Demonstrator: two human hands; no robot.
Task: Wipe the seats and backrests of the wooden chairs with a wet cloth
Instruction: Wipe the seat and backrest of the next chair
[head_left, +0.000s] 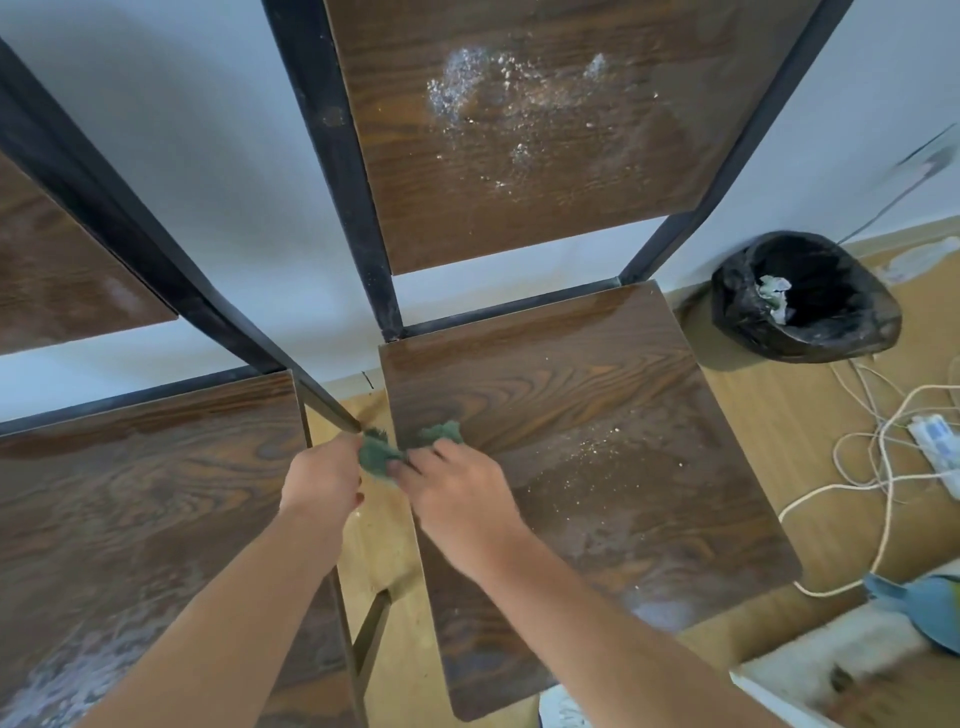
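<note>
- Your left hand (321, 480) and right hand (457, 493) both pinch the green cloth (382, 454), fingers closed on it.
- Cloth sits over the gap between the two chairs, touching the right seat (597, 441) at its left edge.
- White specks on that seat and on its backrest (519, 130).

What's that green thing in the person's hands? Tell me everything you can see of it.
The green cloth is small, fuzzy and crumpled, a dull green that looks like terry or microfibre. Both hands grip it: the left hand pinches one end, the right hand the other, so it bunches between them. It sits over the gap between the two chairs, its right part touching the left edge of the right chair's seat. Whether it is wet cannot be told.
</note>
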